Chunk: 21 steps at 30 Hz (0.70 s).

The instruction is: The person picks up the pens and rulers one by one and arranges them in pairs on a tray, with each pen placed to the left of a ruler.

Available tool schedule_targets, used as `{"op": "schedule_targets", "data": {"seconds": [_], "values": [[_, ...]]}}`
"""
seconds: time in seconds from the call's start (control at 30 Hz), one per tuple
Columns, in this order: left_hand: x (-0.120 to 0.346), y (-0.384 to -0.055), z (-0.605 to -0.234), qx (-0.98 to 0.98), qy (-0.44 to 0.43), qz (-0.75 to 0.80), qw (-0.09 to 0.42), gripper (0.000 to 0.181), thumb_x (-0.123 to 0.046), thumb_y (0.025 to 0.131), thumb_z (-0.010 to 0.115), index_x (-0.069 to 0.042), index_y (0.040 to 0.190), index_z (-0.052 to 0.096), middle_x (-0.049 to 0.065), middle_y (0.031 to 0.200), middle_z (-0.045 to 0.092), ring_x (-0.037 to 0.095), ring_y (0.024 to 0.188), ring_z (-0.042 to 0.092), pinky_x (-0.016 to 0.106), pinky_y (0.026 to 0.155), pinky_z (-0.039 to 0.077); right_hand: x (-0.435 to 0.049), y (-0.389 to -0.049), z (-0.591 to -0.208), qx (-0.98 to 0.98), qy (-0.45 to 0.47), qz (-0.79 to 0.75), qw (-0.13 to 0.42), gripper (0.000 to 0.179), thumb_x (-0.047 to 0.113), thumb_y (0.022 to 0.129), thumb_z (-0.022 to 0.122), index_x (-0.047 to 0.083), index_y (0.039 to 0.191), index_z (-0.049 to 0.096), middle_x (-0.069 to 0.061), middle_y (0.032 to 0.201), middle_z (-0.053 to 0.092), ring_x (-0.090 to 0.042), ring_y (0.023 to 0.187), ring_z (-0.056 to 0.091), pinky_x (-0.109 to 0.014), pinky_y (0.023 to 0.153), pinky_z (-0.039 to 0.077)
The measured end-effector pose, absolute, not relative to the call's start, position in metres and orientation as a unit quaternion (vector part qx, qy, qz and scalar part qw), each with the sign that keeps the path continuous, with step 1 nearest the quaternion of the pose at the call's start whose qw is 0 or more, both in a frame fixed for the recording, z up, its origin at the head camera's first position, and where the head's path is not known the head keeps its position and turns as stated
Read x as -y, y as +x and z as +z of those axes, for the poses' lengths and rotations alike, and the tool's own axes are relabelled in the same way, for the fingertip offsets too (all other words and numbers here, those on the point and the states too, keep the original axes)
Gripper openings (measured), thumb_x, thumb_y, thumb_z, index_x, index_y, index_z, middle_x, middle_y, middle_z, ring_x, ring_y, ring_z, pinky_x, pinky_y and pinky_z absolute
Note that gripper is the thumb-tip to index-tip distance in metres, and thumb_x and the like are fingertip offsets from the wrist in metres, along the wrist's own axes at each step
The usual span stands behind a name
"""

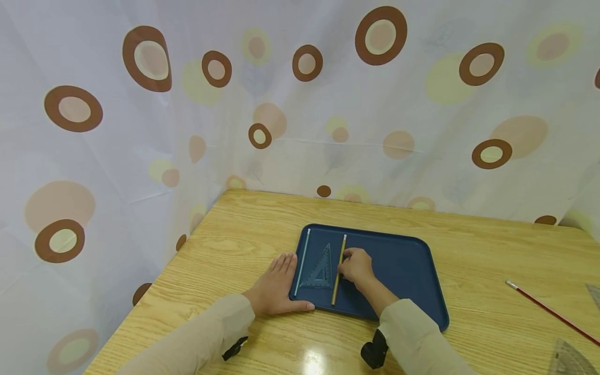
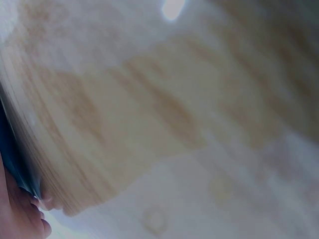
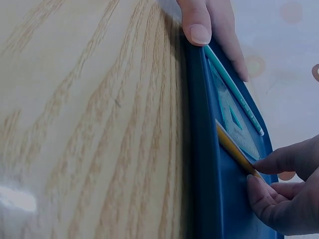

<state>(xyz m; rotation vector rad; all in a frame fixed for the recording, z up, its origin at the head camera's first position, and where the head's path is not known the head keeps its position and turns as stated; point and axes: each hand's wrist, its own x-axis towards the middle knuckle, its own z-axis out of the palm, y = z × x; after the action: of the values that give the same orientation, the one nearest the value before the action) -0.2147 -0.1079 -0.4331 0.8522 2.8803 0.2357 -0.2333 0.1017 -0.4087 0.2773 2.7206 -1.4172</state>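
A dark blue tray lies on the wooden table. Along its left side is a teal pencil, with a clear set square beside it. My right hand pinches a yellow pencil between thumb and finger, over the tray just right of the set square; in the right wrist view this yellow pencil slants across the tray. My left hand has its fingers spread straight, resting at the tray's left edge, thumb along the front rim.
On the table to the right lie a red pencil and a clear protractor. Part of another clear piece shows at the right border. A curtain with printed circles stands behind the table.
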Motion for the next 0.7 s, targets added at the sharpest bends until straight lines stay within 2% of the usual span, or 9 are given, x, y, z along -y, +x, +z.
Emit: {"op": "schedule_targets", "data": {"seconds": [0.13, 0.43, 0.57, 0.7], "values": [[0.1078, -0.2146, -0.4324, -0.954, 0.281, 0.077, 0.066, 0.11, -0.076, 0.078, 0.044, 0.003, 0.148, 0.01, 0.021, 0.154, 0.013, 0.032, 0.144, 0.01, 0.042, 0.117, 0.016, -0.1023, -0.2348, -0.4086, -0.883, 0.083, -0.461, 0.037, 0.046, -0.009, 0.078, 0.058, -0.011, 0.124, 0.052, -0.001, 0.06, 0.049, -0.01, 0.047, 0.048, -0.025, 0.052, 0.047], [0.1077, -0.2138, -0.4301, -0.953, 0.282, 0.083, 0.067, 0.11, -0.075, 0.078, 0.045, 0.003, 0.148, 0.01, 0.021, 0.154, 0.013, 0.033, 0.144, 0.01, 0.044, 0.117, 0.017, -0.1026, -0.2345, -0.4054, -0.882, 0.074, -0.463, 0.047, 0.046, -0.01, 0.079, 0.056, -0.011, 0.125, 0.051, -0.001, 0.058, 0.047, -0.011, 0.049, 0.048, -0.026, 0.052, 0.046], [0.1076, -0.2134, -0.4295, -0.954, 0.282, 0.079, 0.067, 0.11, -0.075, 0.078, 0.045, 0.003, 0.148, 0.01, 0.021, 0.154, 0.014, 0.033, 0.144, 0.011, 0.043, 0.117, 0.017, -0.1025, -0.235, -0.4054, -0.886, 0.073, -0.455, 0.047, 0.045, -0.008, 0.079, 0.058, -0.01, 0.124, 0.052, -0.002, 0.06, 0.05, -0.011, 0.049, 0.047, -0.026, 0.053, 0.043], [0.1073, -0.2132, -0.4294, -0.954, 0.281, 0.078, 0.067, 0.11, -0.075, 0.078, 0.045, 0.003, 0.148, 0.011, 0.021, 0.154, 0.014, 0.033, 0.144, 0.011, 0.043, 0.117, 0.017, -0.1035, -0.235, -0.4052, -0.889, 0.072, -0.45, 0.044, 0.044, -0.004, 0.08, 0.062, -0.009, 0.123, 0.053, -0.006, 0.068, 0.056, -0.012, 0.052, 0.05, -0.028, 0.056, 0.046]]}}
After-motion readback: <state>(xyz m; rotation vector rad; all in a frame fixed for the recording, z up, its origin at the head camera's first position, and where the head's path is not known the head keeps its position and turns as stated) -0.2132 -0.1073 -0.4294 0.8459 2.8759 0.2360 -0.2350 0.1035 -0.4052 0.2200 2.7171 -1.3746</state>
